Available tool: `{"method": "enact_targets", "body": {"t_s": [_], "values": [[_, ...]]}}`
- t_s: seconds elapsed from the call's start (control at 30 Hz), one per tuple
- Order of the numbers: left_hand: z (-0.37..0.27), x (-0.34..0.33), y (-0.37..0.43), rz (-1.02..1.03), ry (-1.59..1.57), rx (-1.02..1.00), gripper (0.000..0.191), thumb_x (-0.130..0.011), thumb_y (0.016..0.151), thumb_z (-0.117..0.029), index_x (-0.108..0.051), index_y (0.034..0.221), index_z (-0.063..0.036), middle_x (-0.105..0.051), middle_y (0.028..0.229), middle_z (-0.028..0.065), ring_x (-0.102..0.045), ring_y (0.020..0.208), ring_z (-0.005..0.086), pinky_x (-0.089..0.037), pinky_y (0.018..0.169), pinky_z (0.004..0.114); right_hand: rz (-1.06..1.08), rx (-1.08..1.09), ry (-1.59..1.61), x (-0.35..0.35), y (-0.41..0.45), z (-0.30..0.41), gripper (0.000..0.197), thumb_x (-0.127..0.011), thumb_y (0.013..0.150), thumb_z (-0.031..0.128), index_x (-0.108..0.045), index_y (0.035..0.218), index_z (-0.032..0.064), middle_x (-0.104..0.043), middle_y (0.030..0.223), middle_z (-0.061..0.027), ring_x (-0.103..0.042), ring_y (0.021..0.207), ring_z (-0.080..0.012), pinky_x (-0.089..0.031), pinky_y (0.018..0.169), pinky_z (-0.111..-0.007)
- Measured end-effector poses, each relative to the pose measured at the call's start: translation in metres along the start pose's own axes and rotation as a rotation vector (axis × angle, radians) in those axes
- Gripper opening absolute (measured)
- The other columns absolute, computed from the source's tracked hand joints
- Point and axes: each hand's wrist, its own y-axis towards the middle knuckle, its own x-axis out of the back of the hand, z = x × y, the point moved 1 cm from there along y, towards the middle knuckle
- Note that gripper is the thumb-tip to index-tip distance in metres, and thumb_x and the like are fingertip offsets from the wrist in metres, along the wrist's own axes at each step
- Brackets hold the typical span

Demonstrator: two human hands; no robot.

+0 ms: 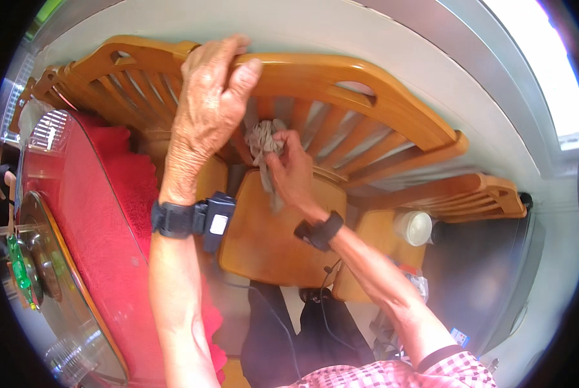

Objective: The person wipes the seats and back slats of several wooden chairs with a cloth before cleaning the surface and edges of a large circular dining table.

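Directly before me stands a wooden chair with a slatted back (pixel 313 72) and a flat wooden seat (pixel 279 233). My left hand (pixel 216 92) rests at the left end of the chair's top rail, thumb apart from the fingers, holding no loose object. Lower down, my right hand (pixel 292 167) grips a crumpled grey-beige cloth (pixel 265 140) against the lower part of the back slats, with a strip of it hanging over the seat. Both wrists wear black bands, the left one with a small black device.
A table with a red cloth (pixel 105 208) under a clear cover lies at left, bearing a glass turntable (pixel 71 291). More wooden chairs (pixel 134 63) flank this one. A white round container (pixel 415 228) sits on the right chair, beside a dark cabinet (pixel 473 271). A cable hangs near my legs.
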Motion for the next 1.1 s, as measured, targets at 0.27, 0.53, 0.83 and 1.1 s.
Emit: {"method": "enact_targets", "body": {"t_s": [0.27, 0.53, 0.83, 1.1], "values": [[-0.012, -0.011, 0.009, -0.081, 0.033, -0.067, 0.043, -0.070, 0.080, -0.025, -0.060, 0.115, -0.0013, -0.061, 0.110, 0.0184, -0.053, 0.109, 0.0388, -0.037, 0.102, 0.048, 0.084, 0.012, -0.385, -0.027, 0.004, -0.183, 0.029, -0.059, 0.084, -0.003, -0.057, 0.112, 0.0049, -0.068, 0.105, -0.0218, -0.068, 0.089, -0.0313, -0.054, 0.077, -0.038], [0.012, -0.013, -0.164, -0.228, -0.020, 0.880, 0.051, -0.054, 0.097, -0.025, -0.043, 0.138, 0.0042, -0.046, 0.137, 0.0266, -0.041, 0.129, 0.0433, -0.032, 0.109, 0.046, 0.338, -0.420, 0.113, -0.004, -0.050, -0.069, 0.028, -0.059, 0.093, 0.004, -0.053, 0.120, 0.0041, -0.064, 0.095, -0.0048, -0.063, 0.087, -0.0121, -0.053, 0.073, -0.029], [0.004, -0.077, -0.262, -0.453, -1.609, 1.440, 0.049, -0.042, 0.103, -0.045, -0.057, 0.127, -0.0044, -0.064, 0.122, 0.0099, -0.060, 0.114, 0.0236, -0.049, 0.099, 0.040, 0.648, -0.284, -0.331, -0.007, -0.038, 0.042, 0.045, -0.068, 0.087, 0.017, -0.056, 0.129, 0.0060, -0.064, 0.112, -0.0185, -0.063, 0.104, -0.0304, -0.049, 0.090, -0.041], [-0.007, 0.034, -0.109, -0.632, -1.129, 0.878, 0.037, -0.049, 0.101, -0.029, -0.055, 0.129, -0.0047, -0.064, 0.117, 0.0088, -0.064, 0.104, 0.0192, -0.054, 0.090, 0.037, 0.070, 1.115, -0.706, 0.012, 0.054, 0.192, 0.027, -0.071, 0.080, 0.008, -0.062, 0.105, 0.0057, -0.062, 0.100, -0.0116, -0.059, 0.092, -0.0334, -0.043, 0.086, -0.045]]}}
